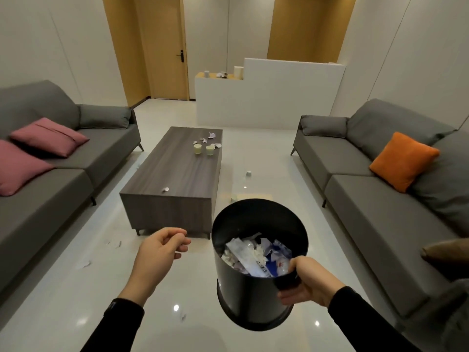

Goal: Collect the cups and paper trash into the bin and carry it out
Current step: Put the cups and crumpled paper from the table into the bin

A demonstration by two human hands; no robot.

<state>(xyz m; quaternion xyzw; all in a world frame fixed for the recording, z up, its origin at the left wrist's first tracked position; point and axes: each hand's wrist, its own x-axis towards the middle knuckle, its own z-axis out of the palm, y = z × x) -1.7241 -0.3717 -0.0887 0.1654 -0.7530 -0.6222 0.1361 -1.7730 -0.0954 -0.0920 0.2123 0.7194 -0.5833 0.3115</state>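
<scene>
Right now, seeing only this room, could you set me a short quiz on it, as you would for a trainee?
1. True or false: the black bin is empty.
2. How many cups stand on the coffee table? A) one B) two C) four
3. Which hand grips the bin?

Key
1. False: paper trash lies inside it.
2. B: two, side by side near the far end.
3. The right hand, at the rim. The left hand holds nothing.
</scene>
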